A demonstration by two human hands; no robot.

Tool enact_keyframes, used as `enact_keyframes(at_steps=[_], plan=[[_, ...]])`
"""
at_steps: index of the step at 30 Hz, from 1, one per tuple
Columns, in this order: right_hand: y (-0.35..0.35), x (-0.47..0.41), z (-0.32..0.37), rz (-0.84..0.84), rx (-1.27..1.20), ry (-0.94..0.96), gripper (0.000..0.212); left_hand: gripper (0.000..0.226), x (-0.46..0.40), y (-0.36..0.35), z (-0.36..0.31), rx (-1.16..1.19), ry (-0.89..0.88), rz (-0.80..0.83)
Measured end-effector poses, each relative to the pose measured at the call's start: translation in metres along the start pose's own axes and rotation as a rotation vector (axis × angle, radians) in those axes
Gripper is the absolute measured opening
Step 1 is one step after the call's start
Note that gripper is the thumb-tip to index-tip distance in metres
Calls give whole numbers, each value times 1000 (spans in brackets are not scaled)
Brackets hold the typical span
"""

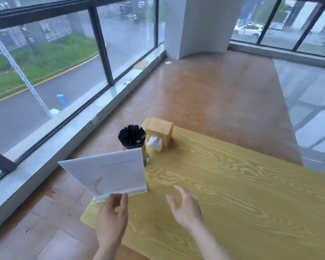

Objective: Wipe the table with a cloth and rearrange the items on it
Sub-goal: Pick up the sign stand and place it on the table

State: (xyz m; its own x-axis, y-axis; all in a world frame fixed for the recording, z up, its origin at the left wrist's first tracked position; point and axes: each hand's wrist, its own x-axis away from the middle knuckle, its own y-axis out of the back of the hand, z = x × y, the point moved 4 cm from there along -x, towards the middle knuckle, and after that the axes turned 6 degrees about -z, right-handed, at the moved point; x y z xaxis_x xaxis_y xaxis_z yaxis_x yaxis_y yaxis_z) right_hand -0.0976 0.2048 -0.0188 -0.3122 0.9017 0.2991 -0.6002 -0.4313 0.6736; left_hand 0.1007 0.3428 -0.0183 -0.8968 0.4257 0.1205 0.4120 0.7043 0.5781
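A white sign stand (109, 175) rests upright at the near left edge of the wooden table (233, 184). My left hand (112, 216) is just in front of it, fingers slightly apart, fingertips touching the near edge of its base. My right hand (186, 207) hovers open over the tabletop to the right of the stand, palm down, holding nothing. Behind the stand a clear holder of black straws (131, 136) is partly hidden by it. A wooden tissue box (159, 130) with a white tissue sticking out sits at the far left corner. No cloth is in view.
The table's left edge and rounded near corner (85, 216) drop to a brown tiled floor (204, 87). Large windows (51, 76) with a low sill run along the left. A white pillar (204, 25) stands far ahead.
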Motion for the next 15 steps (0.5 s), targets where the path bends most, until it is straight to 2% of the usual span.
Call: enact_keyframes(at_steps=[2, 4, 8, 12, 15], plan=[[-17, -11, 25, 17, -82, -23, 57, 22, -24, 21, 21, 36, 116, -95], [-32, -20, 46, 26, -161, -32, 59, 40, -47, 37, 37, 72, 196, -155], [-57, -33, 74, 34, -280, -20, 60, 61, -81, 51, 44, 183, 239, -160], [-73, -36, 90, 27, -419, -29, 43, 42, -92, 51, 35, 275, 255, -117], [-79, -34, 94, 3, -523, -60, 40, 26, -95, 50, 32, 306, 258, -157]])
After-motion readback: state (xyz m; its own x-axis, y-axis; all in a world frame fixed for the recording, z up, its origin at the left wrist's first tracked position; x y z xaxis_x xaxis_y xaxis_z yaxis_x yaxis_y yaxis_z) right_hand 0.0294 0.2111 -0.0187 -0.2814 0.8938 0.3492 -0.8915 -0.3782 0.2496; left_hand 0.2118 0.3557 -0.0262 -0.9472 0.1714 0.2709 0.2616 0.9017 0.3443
